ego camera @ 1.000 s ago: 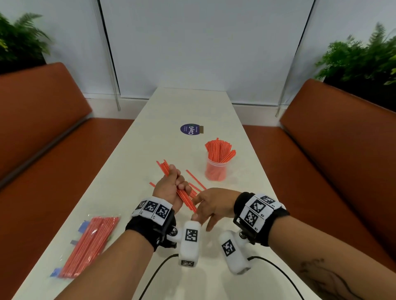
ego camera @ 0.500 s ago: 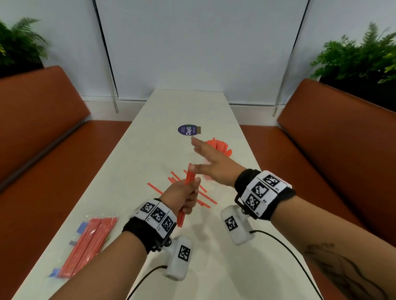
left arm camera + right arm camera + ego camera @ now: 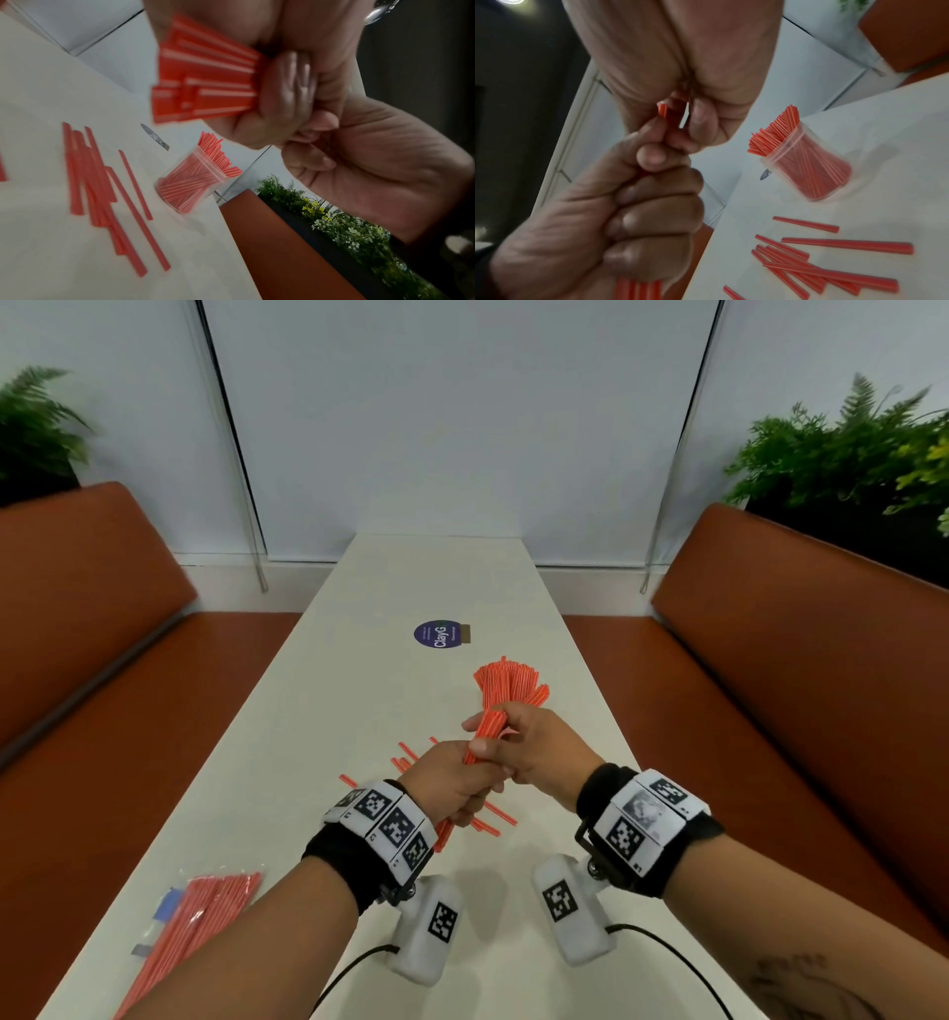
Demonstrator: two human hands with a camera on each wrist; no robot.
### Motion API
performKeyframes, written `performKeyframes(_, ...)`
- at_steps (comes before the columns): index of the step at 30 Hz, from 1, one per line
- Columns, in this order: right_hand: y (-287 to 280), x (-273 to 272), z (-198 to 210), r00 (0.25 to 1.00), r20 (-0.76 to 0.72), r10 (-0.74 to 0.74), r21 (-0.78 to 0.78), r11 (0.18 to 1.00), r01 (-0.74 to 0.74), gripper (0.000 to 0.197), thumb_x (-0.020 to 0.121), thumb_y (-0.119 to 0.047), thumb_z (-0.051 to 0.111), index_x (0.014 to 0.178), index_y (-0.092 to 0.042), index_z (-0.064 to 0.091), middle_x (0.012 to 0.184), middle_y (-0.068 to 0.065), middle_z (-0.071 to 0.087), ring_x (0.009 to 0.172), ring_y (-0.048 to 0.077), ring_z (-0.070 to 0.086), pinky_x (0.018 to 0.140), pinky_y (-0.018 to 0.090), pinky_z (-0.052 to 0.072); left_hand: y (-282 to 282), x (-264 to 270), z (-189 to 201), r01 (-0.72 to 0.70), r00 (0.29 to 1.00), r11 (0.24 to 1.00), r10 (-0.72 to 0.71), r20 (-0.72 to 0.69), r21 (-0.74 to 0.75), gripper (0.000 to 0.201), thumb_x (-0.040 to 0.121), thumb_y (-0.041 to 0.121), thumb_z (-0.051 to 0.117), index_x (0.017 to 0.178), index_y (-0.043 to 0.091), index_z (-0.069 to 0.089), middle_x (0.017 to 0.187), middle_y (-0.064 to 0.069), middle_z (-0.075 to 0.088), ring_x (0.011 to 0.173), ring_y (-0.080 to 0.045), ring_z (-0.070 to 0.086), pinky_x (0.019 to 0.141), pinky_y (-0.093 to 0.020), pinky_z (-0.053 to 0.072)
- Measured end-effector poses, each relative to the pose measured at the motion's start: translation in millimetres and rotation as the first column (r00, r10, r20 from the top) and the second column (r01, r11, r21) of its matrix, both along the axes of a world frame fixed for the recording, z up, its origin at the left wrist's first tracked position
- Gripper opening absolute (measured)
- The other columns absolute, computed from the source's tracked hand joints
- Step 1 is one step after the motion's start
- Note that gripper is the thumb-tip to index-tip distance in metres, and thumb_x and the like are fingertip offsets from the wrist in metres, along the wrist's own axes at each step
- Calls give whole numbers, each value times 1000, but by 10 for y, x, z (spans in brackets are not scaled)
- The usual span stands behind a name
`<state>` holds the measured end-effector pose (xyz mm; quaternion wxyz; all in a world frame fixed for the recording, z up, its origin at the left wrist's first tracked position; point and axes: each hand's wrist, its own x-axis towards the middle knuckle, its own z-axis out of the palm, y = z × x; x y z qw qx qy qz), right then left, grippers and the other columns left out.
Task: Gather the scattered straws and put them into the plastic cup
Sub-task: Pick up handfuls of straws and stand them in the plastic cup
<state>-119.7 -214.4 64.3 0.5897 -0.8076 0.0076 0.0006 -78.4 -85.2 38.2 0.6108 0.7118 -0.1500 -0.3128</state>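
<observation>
Above the white table (image 3: 359, 814), both my fists curl round one bundle of straws (image 3: 485, 737), left hand (image 3: 452, 788) low, right hand (image 3: 534, 747) on the upper end, with loose straws (image 3: 834, 261) lying beneath and the straw-filled plastic cup (image 3: 190, 182) standing just beyond.

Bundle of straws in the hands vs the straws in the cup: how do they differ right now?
1. The bundle of red straws is held in the air by the left hand and right hand; the red straws in the clear plastic cup stand on the white table.
2. The bundle is packed roughly parallel; the cup's straws fan out and cross.
3. The cup holds visibly more.

Shared: same red with thin white stripes.
</observation>
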Motion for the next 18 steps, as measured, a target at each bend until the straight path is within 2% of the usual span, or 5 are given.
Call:
performKeyframes(3, -83, 103, 65, 999, 10, -43, 131, 991, 42, 8, 87, -6, 62, 82, -13, 59, 57, -5, 60, 47, 6, 52, 48, 15, 42, -117, 187, 86, 51, 999, 999, -51, -6, 8, 32, 88, 12, 59, 57, 10, 51, 37, 6, 34, 30, -5, 29, 34, -14, 24)
performKeyframes(7, -237, 369, 287, 992, 55, -114, 98, 989, 109, 13, 87, -8, 62, 80, -16, 56, 75, 6, 61, 65, 19, 55, 64, 28, 49, -312, 532, 301, 124, 990, 992, -121, 74, -35, 27, 86, 13, 62, 61, 10, 55, 35, 8, 38, 31, -4, 33, 36, -14, 29)
performKeyframes(10, -397, 605, 451, 959, 154, -237, 89, 970, 226, 16, 88, -7, 60, 77, -17, 54, 64, 2, 56, 56, 14, 50, 56, 24, 45, -435, 809, 451, 132, 962, 990, -118, 246, -40, 22, 77, 30, 71, 68, 15, 58, 46, 6, 49, 39, -5, 42, 42, -17, 36)
performKeyframes(14, -633, 836, 387, 885, 220, -411, -69, 898, 434, 6, 90, -13, 59, 85, -13, 56, 58, -2, 51, 49, 11, 44, 53, 24, 40, -488, 1097, 365, -137, 899, 991, 125, 420, -1, 37, 90, 36, 55, 115, 9, 56, 102, 0, 58, 85, -5, 59, 69, -2, 42)
performKeyframes(18, -647, 950, 27, 885, 185, -428, -312, 828, 466, 11, 89, -18, 60, 93, -8, 59, 74, 2, 60, 62, 15, 55, 62, 27, 46, -499, 1211, -17, -250, 898, 964, 193, 394, 96, 43, 97, 16, 43, 140, 10, 38, 144, -7, 43, 130, -21, 44, 103, -26, 32)
